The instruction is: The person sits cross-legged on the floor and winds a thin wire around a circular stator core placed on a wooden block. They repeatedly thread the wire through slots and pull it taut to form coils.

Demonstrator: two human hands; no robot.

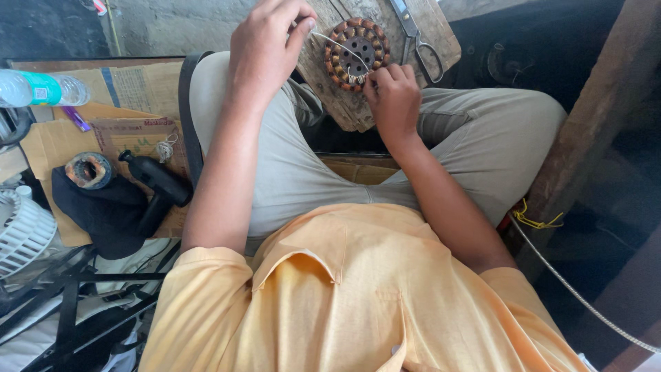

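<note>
Head view looks down past an orange shirt to a wooden board [358,103] resting on the knees, far in the scene. On it lies a round stator [357,54] with copper coils. Left hand [265,48] pinches a thin wire [337,43] running to the stator; its fingertips are partly cut off by the top edge. Right hand [392,96] is closed at the stator's near rim, hiding what it grips. Scissors [416,38] lie right, their tips cut off.

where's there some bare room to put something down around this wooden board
On the wooden board, the bare patch below the copper-wound stator. On the cardboard, the flat between the water bottle and the belt. The board's top is crowded: stator, both hands, scissors.
</note>
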